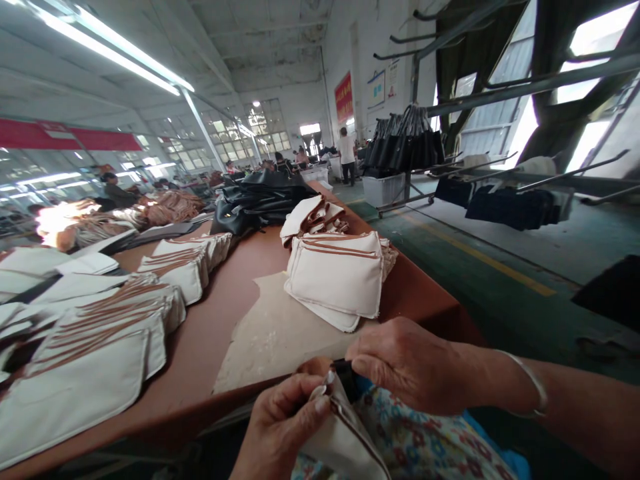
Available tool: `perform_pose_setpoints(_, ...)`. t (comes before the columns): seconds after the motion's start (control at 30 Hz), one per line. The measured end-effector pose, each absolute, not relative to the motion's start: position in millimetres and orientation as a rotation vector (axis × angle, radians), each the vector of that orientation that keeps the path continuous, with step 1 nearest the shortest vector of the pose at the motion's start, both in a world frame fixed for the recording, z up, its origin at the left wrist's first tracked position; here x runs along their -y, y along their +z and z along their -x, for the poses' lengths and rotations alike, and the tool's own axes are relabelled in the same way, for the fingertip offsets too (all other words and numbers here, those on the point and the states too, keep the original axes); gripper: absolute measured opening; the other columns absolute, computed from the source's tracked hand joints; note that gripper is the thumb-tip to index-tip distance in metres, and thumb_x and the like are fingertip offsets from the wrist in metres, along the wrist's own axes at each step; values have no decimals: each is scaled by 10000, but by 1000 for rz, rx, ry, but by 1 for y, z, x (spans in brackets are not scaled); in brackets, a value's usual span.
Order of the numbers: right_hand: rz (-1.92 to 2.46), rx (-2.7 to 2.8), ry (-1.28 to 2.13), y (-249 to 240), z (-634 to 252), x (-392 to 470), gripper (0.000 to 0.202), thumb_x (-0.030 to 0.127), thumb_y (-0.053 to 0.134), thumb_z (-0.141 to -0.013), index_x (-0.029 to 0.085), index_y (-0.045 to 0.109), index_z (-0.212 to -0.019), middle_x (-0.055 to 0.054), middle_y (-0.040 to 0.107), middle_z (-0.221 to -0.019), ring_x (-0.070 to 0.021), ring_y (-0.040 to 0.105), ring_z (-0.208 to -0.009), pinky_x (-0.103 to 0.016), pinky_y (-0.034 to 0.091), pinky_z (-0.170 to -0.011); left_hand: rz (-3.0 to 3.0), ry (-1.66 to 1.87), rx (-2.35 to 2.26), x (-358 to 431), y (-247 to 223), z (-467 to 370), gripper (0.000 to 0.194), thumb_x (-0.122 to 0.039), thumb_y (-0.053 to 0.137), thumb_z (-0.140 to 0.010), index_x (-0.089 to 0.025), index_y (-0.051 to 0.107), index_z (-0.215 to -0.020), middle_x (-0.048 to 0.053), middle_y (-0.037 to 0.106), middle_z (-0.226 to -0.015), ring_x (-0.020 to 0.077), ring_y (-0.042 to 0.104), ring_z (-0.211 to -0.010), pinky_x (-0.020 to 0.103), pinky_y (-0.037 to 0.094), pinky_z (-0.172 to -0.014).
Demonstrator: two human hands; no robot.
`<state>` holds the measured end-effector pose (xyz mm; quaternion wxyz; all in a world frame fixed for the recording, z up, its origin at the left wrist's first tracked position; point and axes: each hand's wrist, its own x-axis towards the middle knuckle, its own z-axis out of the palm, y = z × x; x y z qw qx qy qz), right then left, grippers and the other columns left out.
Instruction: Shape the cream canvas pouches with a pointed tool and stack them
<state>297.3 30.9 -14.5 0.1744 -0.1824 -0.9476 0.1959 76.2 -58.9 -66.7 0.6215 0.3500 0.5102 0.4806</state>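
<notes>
My left hand (287, 417) pinches the corner of a cream pouch piece (337, 447) with a brown edge, its thumb and index finger pressed together at the top. The pouch hangs down over my lap. Just to the right, my right hand (407, 363) is closed, knuckles up, around a dark object (346, 373) whose black end shows beside the pouch corner. Most of that object is hidden by the fingers, so its kind cannot be made out. Beyond my hands, a stack of similar cream pouch pieces (335, 273) lies on the brown table (245, 267).
Rows of cream pieces with brown edges (110, 327) lie along the table's left side. A heap of black bags (265, 197) sits farther back. A flat tan sheet (270, 333) covers part of the tabletop. Right of the aisle stands a rack with hanging black bags (405, 150); people work far off.
</notes>
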Motion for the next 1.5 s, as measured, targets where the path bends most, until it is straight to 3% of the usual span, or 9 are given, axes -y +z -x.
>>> perform_pose_setpoints(0.13, 496, 2866, 313, -16, -300, -21, 339, 269, 347, -994, 148, 586, -786, -51, 638, -717, -133, 509, -582, -284, 278, -546, -817, 1091, -1253, 58, -63, -79, 298, -369, 860, -659, -130, 766, -809, 87, 738, -734, 154, 608, -610, 220, 449, -584)
perform_pose_setpoints(0.3, 377, 2954, 264, -30, -296, -26, 201, 194, 420, -936, 139, 593, -851, -39, 646, -705, -118, 452, -514, -274, 208, -480, -882, 1096, -1290, 58, -60, -84, 300, -392, 836, -679, -145, 778, -840, 79, 744, -732, 164, 611, -615, 220, 454, -574)
perform_pose_setpoints(0.57, 399, 2992, 287, -39, -293, -26, 250, 184, 376, -947, 131, 591, -830, -43, 644, -698, -119, 429, -503, -278, 212, -456, -1110, 1155, -1528, 59, -69, -94, 321, -456, 800, -671, -167, 747, -800, 40, 704, -699, 161, 565, -632, 190, 444, -537)
perform_pose_setpoints(0.73, 239, 2931, 316, -50, -285, -25, 293, 160, 330, -953, 99, 594, -843, -66, 652, -729, -129, 468, -532, -276, 266, -469, -1075, 1155, -1522, 59, -87, -112, 403, -536, 790, -636, -146, 689, -656, 9, 604, -557, 127, 489, -517, 189, 383, -460)
perform_pose_setpoints(1.0, 435, 2875, 640, -27, -297, -37, 347, 153, 282, -988, 123, 564, -786, -50, 653, -728, -99, 500, -567, -224, 335, -535, -719, 1137, -1279, 56, -79, -104, 320, -418, 830, -644, -137, 677, -654, 4, 605, -526, 88, 460, -439, 178, 311, -436)
perform_pose_setpoints(1.27, 495, 3008, 248, -38, -310, -31, 195, 190, 411, -934, 149, 577, -841, -42, 645, -727, -130, 489, -537, -294, 196, -486, -779, 1106, -1346, 55, -72, -105, 331, -448, 791, -687, -135, 699, -743, 7, 618, -566, 94, 475, -455, 173, 309, -441)
perform_pose_setpoints(1.5, 495, 2992, 244, -49, -315, -30, 183, 173, 415, -933, 143, 579, -859, -48, 658, -703, -128, 499, -521, -294, 207, -496, -802, 1067, -1377, 54, -71, -105, 356, -484, 780, -676, -141, 696, -712, 0, 599, -542, 97, 447, -435, 181, 297, -423)
